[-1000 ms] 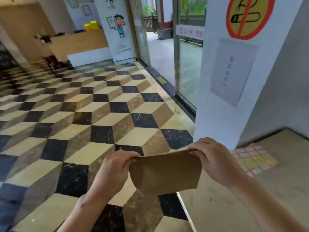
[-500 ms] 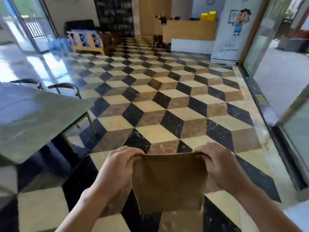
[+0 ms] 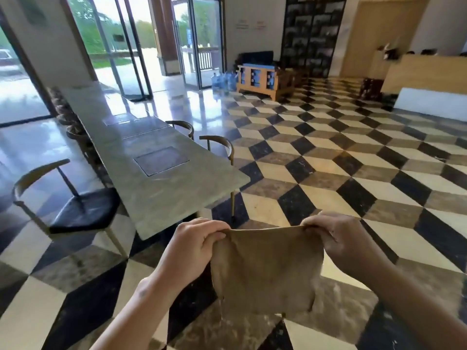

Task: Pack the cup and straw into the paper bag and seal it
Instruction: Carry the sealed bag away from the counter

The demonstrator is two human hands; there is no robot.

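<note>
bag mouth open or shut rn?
Shut. The paper bag hangs flat; left hand and right hand pinch its top corners.

Single head-worn wide-angle view, facing forward and down across the chequered floor [image 3: 328, 173]; hands close below.

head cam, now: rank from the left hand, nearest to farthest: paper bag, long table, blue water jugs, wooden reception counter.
From the left hand:
1. paper bag, held at its top left corner in that hand's grip.
2. long table, its near end just ahead on the left.
3. blue water jugs, far back by the glass doors.
4. wooden reception counter, far right; too close to call against the jugs.
</note>
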